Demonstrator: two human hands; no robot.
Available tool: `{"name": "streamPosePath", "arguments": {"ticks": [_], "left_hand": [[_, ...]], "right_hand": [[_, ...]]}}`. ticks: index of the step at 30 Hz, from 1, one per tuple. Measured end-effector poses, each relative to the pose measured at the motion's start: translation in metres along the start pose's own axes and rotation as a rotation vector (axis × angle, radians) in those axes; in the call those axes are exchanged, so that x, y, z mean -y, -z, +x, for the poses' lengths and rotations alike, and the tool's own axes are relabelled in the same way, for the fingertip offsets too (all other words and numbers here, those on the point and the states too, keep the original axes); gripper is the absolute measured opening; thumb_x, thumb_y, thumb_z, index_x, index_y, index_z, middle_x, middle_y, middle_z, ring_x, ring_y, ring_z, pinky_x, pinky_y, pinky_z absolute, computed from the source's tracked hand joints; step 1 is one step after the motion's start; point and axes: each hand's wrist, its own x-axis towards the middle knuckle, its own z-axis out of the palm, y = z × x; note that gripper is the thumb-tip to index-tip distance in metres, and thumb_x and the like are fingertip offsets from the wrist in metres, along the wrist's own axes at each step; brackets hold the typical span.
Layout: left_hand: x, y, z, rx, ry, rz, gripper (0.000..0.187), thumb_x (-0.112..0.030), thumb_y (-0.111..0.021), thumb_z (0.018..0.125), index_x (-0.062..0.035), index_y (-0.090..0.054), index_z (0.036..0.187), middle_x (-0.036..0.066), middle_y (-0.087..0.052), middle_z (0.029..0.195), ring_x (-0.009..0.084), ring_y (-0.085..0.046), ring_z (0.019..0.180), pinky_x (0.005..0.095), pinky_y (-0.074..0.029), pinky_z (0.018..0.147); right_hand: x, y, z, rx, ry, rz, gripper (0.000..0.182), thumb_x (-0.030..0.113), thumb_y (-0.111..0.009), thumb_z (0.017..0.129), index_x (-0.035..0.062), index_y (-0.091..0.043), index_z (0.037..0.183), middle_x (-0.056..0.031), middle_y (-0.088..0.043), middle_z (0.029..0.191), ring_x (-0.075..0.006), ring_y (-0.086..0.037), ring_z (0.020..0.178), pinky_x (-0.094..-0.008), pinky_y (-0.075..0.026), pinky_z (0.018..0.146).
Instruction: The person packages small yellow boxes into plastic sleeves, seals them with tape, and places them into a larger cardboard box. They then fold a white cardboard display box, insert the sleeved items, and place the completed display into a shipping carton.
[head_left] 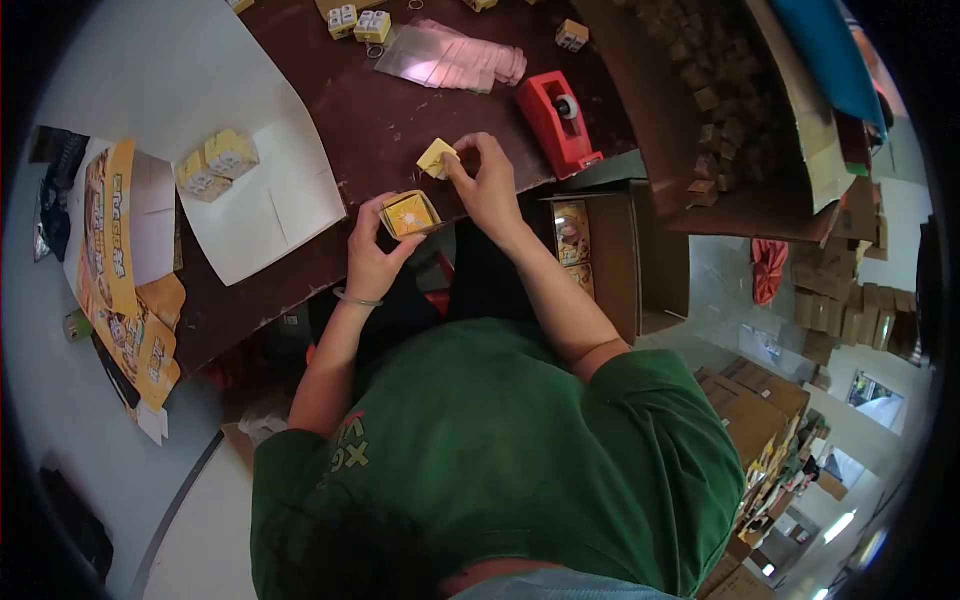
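While the left hand (pixel 373 248) cups a box (pixel 409 215), the right (pixel 487 192) pinches a cube (pixel 436 157).

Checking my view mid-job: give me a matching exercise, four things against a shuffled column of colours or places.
Things:
1. Tape dispenser
2. Small orange-topped box
3. Pale yellow piece
4. Printed cubes

Colours or places:
A. In the right hand
B. On the white open tray
C. Red
D. In the left hand

Pairs: 1-C, 2-D, 3-A, 4-B
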Motion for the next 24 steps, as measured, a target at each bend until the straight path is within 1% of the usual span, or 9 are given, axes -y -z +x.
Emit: {"name": "streamPosePath", "arguments": {"ticks": [3, 4, 7, 8, 11, 14, 15, 19, 24], "left_hand": [[-0.003, 0.004, -0.004, 0.002, 0.003, 0.027, 0.057, -0.006, -0.079, 0.076, -0.0016, -0.049, 0.125, 0.010, -0.060, 0.119, 0.0190, -0.059, 0.112, 0.0321, -0.044, 0.100], [-0.003, 0.005, -0.005, 0.011, -0.002, 0.016, 0.057, -0.006, -0.079, 0.076, -0.0017, -0.049, 0.125, 0.010, -0.060, 0.119, 0.0190, -0.059, 0.113, 0.0320, -0.044, 0.100], [-0.001, 0.009, -0.008, 0.026, -0.016, -0.007, 0.058, -0.006, -0.079, 0.076, -0.0021, -0.049, 0.125, 0.010, -0.060, 0.119, 0.0189, -0.059, 0.113, 0.0318, -0.044, 0.100], [0.001, 0.010, -0.007, 0.034, -0.021, -0.007, 0.058, -0.006, -0.079, 0.076, -0.0021, -0.049, 0.125, 0.010, -0.060, 0.118, 0.0189, -0.059, 0.112, 0.0317, -0.045, 0.100], [0.004, 0.012, -0.009, 0.045, -0.027, -0.011, 0.058, -0.006, -0.080, 0.075, -0.0020, -0.049, 0.125, 0.010, -0.060, 0.117, 0.0189, -0.059, 0.111, 0.0316, -0.045, 0.099], [0.002, 0.016, -0.010, 0.043, -0.043, 0.003, 0.058, -0.007, -0.080, 0.075, -0.0019, -0.049, 0.125, 0.011, -0.061, 0.116, 0.0188, -0.060, 0.110, 0.0317, -0.046, 0.098], [0.001, 0.015, -0.013, 0.042, -0.046, 0.007, 0.058, -0.007, -0.080, 0.075, -0.0020, -0.049, 0.125, 0.011, -0.061, 0.116, 0.0188, -0.060, 0.110, 0.0317, -0.046, 0.098], [0.006, 0.015, -0.011, 0.042, -0.042, 0.027, 0.058, -0.009, -0.079, 0.076, -0.0021, -0.050, 0.125, 0.011, -0.061, 0.117, 0.0189, -0.060, 0.112, 0.0316, -0.045, 0.099], [0.005, 0.011, -0.007, 0.033, -0.062, -0.007, 0.057, -0.009, -0.079, 0.077, -0.0020, -0.049, 0.125, 0.011, -0.061, 0.116, 0.0192, -0.060, 0.112, 0.0317, -0.045, 0.099]], "right_hand": [[0.011, 0.019, -0.007, 0.030, 0.196, -0.358, 0.020, 0.013, -0.070, 0.083, 0.0033, -0.059, 0.098, -0.0135, -0.060, 0.098, -0.0315, -0.060, 0.096, -0.0403, -0.050, 0.083], [0.013, 0.025, -0.006, 0.018, 0.321, -0.331, 0.031, 0.013, -0.071, 0.081, 0.0047, -0.060, 0.109, -0.0119, -0.060, 0.107, -0.0319, -0.057, 0.105, -0.0416, -0.049, 0.089], [0.025, 0.037, 0.006, 0.272, 0.720, -0.429, 0.048, 0.014, -0.073, 0.079, 0.0075, -0.056, 0.124, -0.0126, -0.058, 0.120, -0.0322, -0.055, 0.115, -0.0398, -0.048, 0.095], [0.025, 0.035, 0.008, 0.388, 0.740, -0.454, 0.064, 0.013, -0.074, 0.078, 0.0110, -0.049, 0.136, -0.0132, -0.053, 0.132, -0.0319, -0.050, 0.125, -0.0381, -0.045, 0.101], [0.011, 0.020, 0.022, 0.538, 0.535, -0.374, 0.070, 0.014, -0.076, 0.077, 0.0088, -0.046, 0.139, -0.0160, -0.057, 0.130, -0.0343, -0.054, 0.120, -0.0393, -0.047, 0.099], [0.013, 0.039, 0.038, 0.656, 0.100, 0.085, 0.076, 0.019, -0.078, 0.079, 0.0017, -0.040, 0.142, -0.0240, -0.065, 0.116, -0.0356, -0.066, 0.102, -0.0389, -0.051, 0.091], [0.015, 0.053, 0.043, 0.783, -0.014, 0.029, 0.079, 0.020, -0.079, 0.079, 0.0023, -0.037, 0.144, -0.0242, -0.065, 0.118, -0.0321, -0.065, 0.106, -0.0370, -0.050, 0.092], [0.021, 0.060, 0.025, 0.783, 0.097, -0.155, 0.079, 0.019, -0.079, 0.077, 0.0038, -0.039, 0.143, -0.0216, -0.064, 0.117, -0.0350, -0.062, 0.109, -0.0386, -0.049, 0.095], [-0.001, 0.046, 0.009, 0.477, 0.513, -0.299, 0.058, 0.012, -0.076, 0.076, 0.0028, -0.053, 0.128, -0.0179, -0.057, 0.120, -0.0369, -0.058, 0.110, -0.0401, -0.049, 0.093]]}}
